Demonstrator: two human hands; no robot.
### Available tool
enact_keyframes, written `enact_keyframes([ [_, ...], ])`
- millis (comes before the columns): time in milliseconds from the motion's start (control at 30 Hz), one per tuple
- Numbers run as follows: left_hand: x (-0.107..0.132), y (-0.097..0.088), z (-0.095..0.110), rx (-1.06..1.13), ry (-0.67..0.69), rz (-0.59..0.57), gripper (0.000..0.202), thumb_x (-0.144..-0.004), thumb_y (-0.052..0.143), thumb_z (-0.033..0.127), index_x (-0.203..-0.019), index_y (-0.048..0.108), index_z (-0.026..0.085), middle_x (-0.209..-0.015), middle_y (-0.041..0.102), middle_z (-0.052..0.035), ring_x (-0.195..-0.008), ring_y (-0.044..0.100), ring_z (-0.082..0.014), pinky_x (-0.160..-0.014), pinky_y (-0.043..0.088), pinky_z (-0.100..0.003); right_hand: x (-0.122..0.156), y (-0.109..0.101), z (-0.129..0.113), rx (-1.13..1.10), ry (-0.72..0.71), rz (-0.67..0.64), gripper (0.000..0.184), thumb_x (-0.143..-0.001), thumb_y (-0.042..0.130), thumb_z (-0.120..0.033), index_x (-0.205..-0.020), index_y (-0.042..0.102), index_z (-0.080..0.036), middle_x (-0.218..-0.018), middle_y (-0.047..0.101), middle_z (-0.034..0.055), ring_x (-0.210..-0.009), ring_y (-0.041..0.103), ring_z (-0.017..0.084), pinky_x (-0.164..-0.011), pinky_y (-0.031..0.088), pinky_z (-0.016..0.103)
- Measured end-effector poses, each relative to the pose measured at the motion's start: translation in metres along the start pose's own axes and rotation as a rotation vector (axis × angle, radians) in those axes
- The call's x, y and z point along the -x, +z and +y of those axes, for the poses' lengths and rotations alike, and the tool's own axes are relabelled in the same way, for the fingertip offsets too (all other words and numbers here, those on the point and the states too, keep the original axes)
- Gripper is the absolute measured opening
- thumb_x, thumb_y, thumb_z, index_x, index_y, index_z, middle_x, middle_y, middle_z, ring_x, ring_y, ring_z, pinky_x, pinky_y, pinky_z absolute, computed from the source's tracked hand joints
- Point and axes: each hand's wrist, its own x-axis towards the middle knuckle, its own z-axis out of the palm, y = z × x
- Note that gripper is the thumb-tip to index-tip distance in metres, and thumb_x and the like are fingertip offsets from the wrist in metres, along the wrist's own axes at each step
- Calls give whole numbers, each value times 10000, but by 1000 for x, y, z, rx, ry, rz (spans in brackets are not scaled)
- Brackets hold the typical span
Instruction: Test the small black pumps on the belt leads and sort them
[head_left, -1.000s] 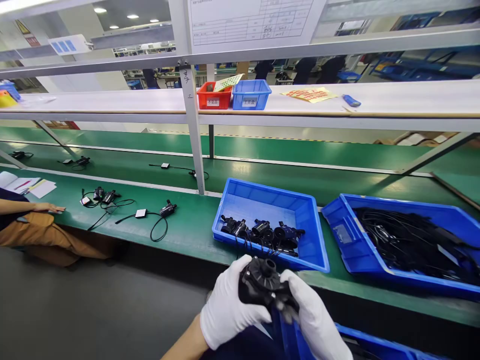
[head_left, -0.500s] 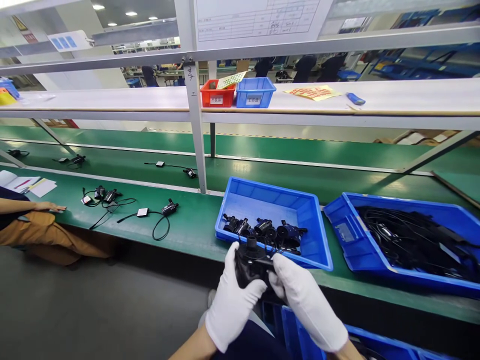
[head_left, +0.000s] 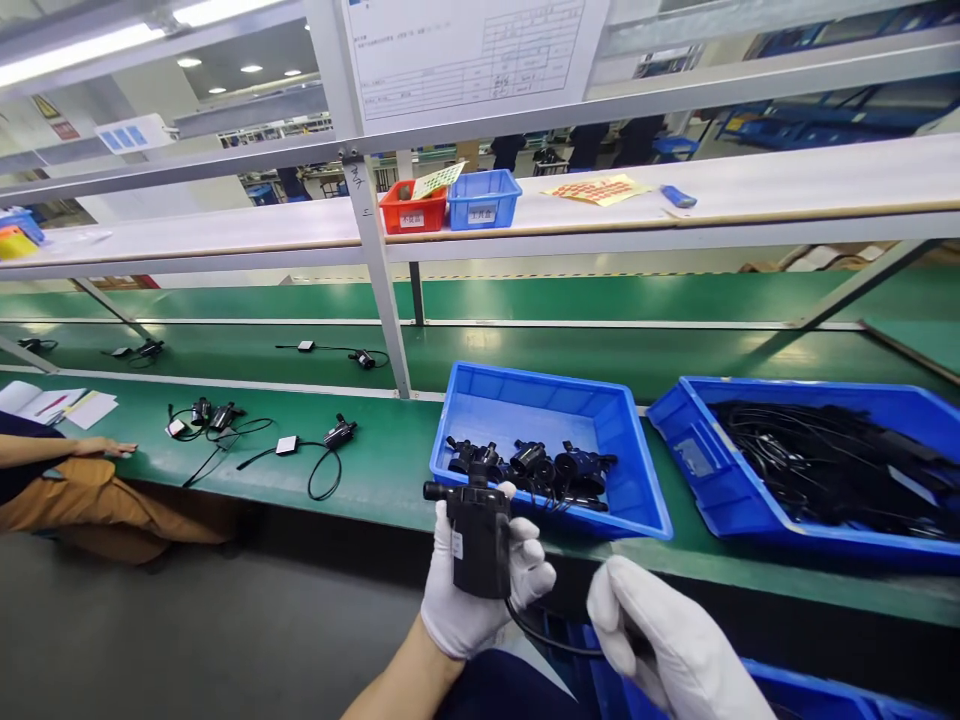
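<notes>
Gloved in white, my left hand (head_left: 466, 612) grips a black water pump (head_left: 480, 548), its fingers wrapped around the body. The pump stands roughly upright, with a nozzle pointing left and a small white label on its side. From its lower end a black cable (head_left: 551, 643) runs to my right hand (head_left: 660, 630), also gloved, whose fingers are closed around it. Part of the cable is hidden inside that hand. Just beyond the held pump, more black pumps (head_left: 531, 460) lie in a blue bin (head_left: 541, 385) on the green bench.
A second blue bin (head_left: 686, 475) at right holds a heap of black cables (head_left: 817, 470). Cabled pumps (head_left: 340, 432) lie on the bench to the left, near another person's hand (head_left: 112, 447). Red (head_left: 412, 210) and blue boxes (head_left: 484, 200) stand on the shelf above.
My left hand has turned the pump, so its nozzle now points left. My right hand has left the pump body, moved right and down, and now holds the cable.
</notes>
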Motion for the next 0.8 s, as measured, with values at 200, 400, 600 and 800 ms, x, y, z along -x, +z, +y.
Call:
enact_keyframes([
  [200, -6, 10, -3, -197, 17, 73, 658, -834, 745, 684, -1117, 775, 91, -1111, 741, -172, -1033, 703, -286, -1068, 491, -463, -19, 7, 10, -95, -28, 135, 589, -850, 607, -765, -683, 594, -201, -549, 580, -5, -474, 410, 106, -461, 364, 225],
  [400, -8, 9, -6, -392, 49, 175, 791, -742, 753, 773, -1193, 738, 123, -1209, 725, -191, -1320, 594, -397, -1182, 444, -527, -27, 7, 24, 42, -203, 148, 570, -825, 617, -791, -804, 712, -230, -842, 771, 72, -863, 712, 264, -835, 580, 344],
  [600, 16, 17, -9, -815, 258, 231, 768, -936, 615, 659, -1585, 414, 301, -1602, 502, -66, -1550, 368, -280, -1304, 278, -417, -24, 34, 12, 247, -140, 130, 685, -676, 759, -699, -1178, 690, -237, -1100, 797, 113, -1034, 728, 371, -900, 581, 443],
  [800, -1, 3, 27, -978, 191, 51, 740, -994, 416, 720, -1550, 462, 234, -1484, 598, -151, -1431, 512, -320, -1240, 341, -523, -16, 41, -10, -341, -118, -149, 682, -716, 643, -854, -851, 694, -188, -689, 686, 43, -496, 551, 138, -500, 503, 243],
])
